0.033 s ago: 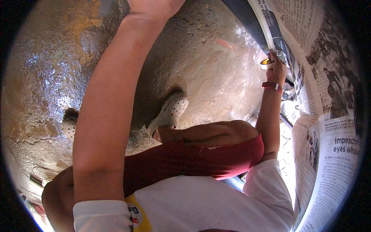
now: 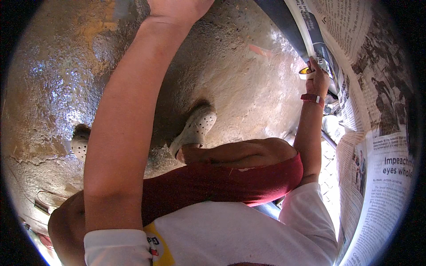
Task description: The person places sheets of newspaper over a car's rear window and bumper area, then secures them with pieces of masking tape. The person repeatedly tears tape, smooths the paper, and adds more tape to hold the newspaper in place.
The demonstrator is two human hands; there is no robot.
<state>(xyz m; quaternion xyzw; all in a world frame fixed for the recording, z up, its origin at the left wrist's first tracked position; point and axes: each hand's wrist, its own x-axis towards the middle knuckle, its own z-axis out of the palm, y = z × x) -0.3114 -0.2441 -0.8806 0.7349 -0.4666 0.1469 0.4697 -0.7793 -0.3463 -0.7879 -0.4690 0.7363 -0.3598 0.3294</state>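
Note:
At the upper right, my right hand [image 2: 318,80] is closed around a roll of tape [image 2: 303,76] with a yellow inner core. A pale strip of tape [image 2: 302,27] runs from near its fingertips up along the edge of a dark bar or panel [image 2: 284,22]. Printed newspaper sheets [image 2: 377,133] hang beside that edge, to the right of the hand. At the top edge, only the wrist and back part of my left hand [image 2: 181,8] show. Its fingers lie outside the picture, so what it touches is hidden.
Below is a rough, wet-looking brown floor [image 2: 239,88]. My feet, in pale clogs [image 2: 197,124], rest on it, with my bent knee between my arms. A bent wire-like piece [image 2: 49,195] lies at the lower left. Pale items [image 2: 332,126] sit behind my right forearm.

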